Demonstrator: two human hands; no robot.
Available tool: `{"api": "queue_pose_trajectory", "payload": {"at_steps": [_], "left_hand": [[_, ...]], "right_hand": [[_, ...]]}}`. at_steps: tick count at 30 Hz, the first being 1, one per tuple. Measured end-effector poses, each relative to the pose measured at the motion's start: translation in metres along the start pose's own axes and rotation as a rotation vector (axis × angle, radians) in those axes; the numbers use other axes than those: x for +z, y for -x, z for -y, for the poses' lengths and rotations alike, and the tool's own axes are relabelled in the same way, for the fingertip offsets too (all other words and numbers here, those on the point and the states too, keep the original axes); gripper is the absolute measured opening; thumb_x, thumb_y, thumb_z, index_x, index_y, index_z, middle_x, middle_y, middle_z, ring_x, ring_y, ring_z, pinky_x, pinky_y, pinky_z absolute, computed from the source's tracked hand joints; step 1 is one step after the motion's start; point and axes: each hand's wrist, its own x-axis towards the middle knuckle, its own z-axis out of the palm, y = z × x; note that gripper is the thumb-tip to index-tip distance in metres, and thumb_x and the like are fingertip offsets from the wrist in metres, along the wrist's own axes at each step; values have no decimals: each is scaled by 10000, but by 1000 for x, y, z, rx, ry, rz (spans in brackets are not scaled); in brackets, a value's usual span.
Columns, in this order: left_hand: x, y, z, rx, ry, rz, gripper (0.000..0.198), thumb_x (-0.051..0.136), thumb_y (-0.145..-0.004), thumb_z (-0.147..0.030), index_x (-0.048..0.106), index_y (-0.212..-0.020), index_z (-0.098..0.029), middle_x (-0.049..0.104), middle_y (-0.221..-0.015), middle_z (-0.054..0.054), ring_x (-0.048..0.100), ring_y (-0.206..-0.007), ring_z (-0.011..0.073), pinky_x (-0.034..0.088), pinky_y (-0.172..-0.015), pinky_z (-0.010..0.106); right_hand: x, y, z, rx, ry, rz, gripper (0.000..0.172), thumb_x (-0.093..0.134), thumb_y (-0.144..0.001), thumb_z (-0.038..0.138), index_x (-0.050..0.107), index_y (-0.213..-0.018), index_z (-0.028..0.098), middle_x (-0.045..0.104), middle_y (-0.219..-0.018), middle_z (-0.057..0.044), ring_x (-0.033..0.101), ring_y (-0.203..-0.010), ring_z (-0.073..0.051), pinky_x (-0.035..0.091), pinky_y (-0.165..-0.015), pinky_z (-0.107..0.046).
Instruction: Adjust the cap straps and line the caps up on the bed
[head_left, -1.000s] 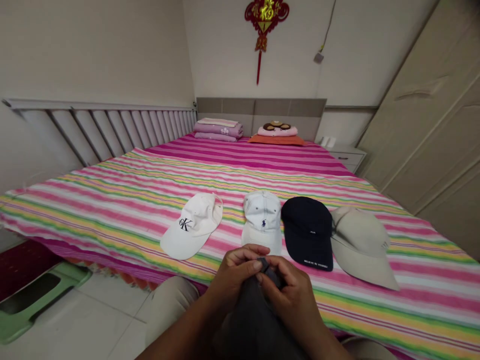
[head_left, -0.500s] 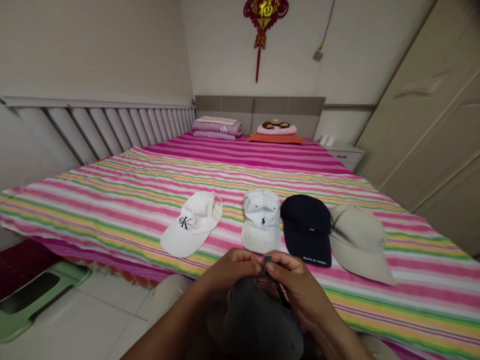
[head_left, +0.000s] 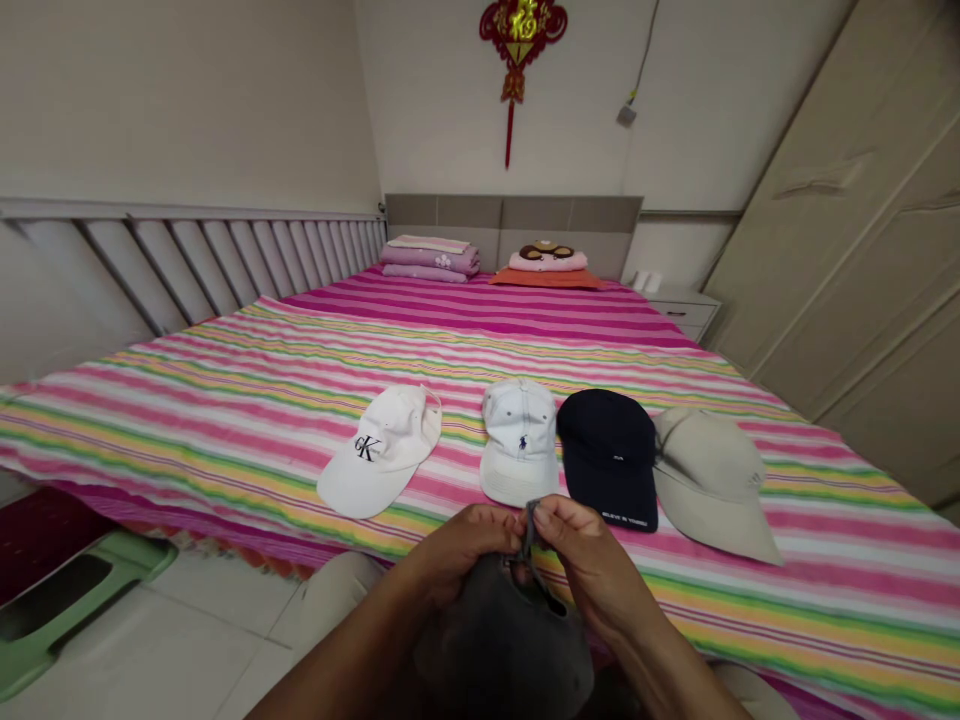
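Note:
A dark grey cap (head_left: 517, 640) hangs low at the front, its back opening turned up toward the bed. My left hand (head_left: 469, 550) is closed on the cap's rear edge beside the strap. Between thumb and fingers, my right hand (head_left: 589, 550) pinches the end of the cap's strap (head_left: 531, 520). In front of the hands lie a white cap with black letters (head_left: 382, 450), a pale cap with a small dark emblem (head_left: 519, 440), a navy cap (head_left: 609, 455) and a beige cap (head_left: 712, 480), whose edge touches or nearly touches the navy one.
The caps lie on a bed with a striped sheet (head_left: 225, 400). Folded purple bedding (head_left: 431, 260) and an orange pillow (head_left: 547, 278) sit by the headboard (head_left: 574, 220). A green stool (head_left: 97, 600) stands on the floor at left; a wardrobe (head_left: 847, 250) rises at right.
The right hand has drawn the strap end slightly up, and more of the strap and back opening shows. The whole view has shifted a little; the caps on the bed stay put.

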Motion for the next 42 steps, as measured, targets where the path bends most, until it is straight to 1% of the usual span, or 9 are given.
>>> {"api": "queue_pose_trajectory", "payload": {"at_steps": [4, 8, 13, 22, 25, 31, 36, 39, 42], "left_hand": [[1, 0, 1, -19, -53, -27, 71, 604, -619, -177, 606, -619, -107, 603, -494, 18, 494, -410, 70, 348, -433, 165], [6, 1, -1, 5, -72, 4, 98, 614, -622, -204, 598, -613, -108, 589, -520, 10, 484, -435, 58, 348, -452, 159], [10, 1, -2, -6, -117, -34, 146, 603, -632, -249, 574, -587, -113, 561, -518, 5, 461, -439, 63, 345, -462, 176], [9, -1, 6, 105, -262, -20, 81, 545, -637, -159, 572, -569, -123, 539, -521, -5, 505, -562, 99, 361, -574, 210], [10, 0, 6, 117, -212, -16, 83, 564, -632, -180, 584, -584, -115, 560, -548, 6, 509, -564, 100, 363, -576, 212], [2, 2, 7, 74, -104, 15, 108, 608, -570, -149, 598, -666, -101, 605, -614, 32, 527, -554, 100, 363, -551, 205], [0, 2, 12, 73, -117, -27, 107, 636, -598, -176, 583, -661, -109, 605, -624, 27, 523, -551, 96, 362, -557, 208], [0, 0, 14, 97, -125, -53, 124, 651, -606, -206, 578, -662, -122, 589, -616, 10, 517, -563, 96, 362, -568, 212], [-1, -2, 15, 199, -143, -90, 123, 669, -586, -189, 570, -631, -130, 592, -714, 7, 524, -635, 99, 365, -602, 211]], "right_hand": [[1, 2, 2, -7, -5, 19, 222, 619, -714, 368, 533, -632, 181, 558, -572, 1, 490, -477, -113, 385, -455, -232], [-1, 3, 0, 26, 12, 58, 237, 554, -763, 401, 521, -669, 187, 487, -507, 36, 470, -450, -103, 371, -472, -230], [-5, 2, -4, 24, 96, 22, 271, 494, -798, 426, 480, -669, 189, 452, -464, 52, 429, -412, -88, 294, -431, -208], [-6, 7, 3, -147, 497, 32, 292, 448, -826, 411, 490, -653, 179, 513, -522, 29, 394, -433, -79, 287, -432, -214], [-7, 6, 2, -135, 438, 24, 286, 466, -818, 405, 486, -642, 179, 494, -492, 40, 407, -417, -75, 301, -423, -208], [-11, 2, 1, 17, 148, -13, 261, 622, -703, 385, 579, -637, 136, 489, -444, 35, 417, -378, -69, 349, -409, -209], [-13, 2, 1, 99, 38, -57, 214, 706, -610, 326, 619, -689, 147, 415, -336, 87, 294, -313, -34, 419, -438, -243], [-13, 1, 2, 104, 71, -104, 211, 725, -582, 296, 593, -616, 135, 417, -353, 80, 269, -311, -13, 289, -355, -163], [-12, 0, 2, 89, 72, -139, 226, 733, -562, 277, 566, -623, 136, 434, -392, 76, 263, -321, -6, 154, -337, -149]]}}
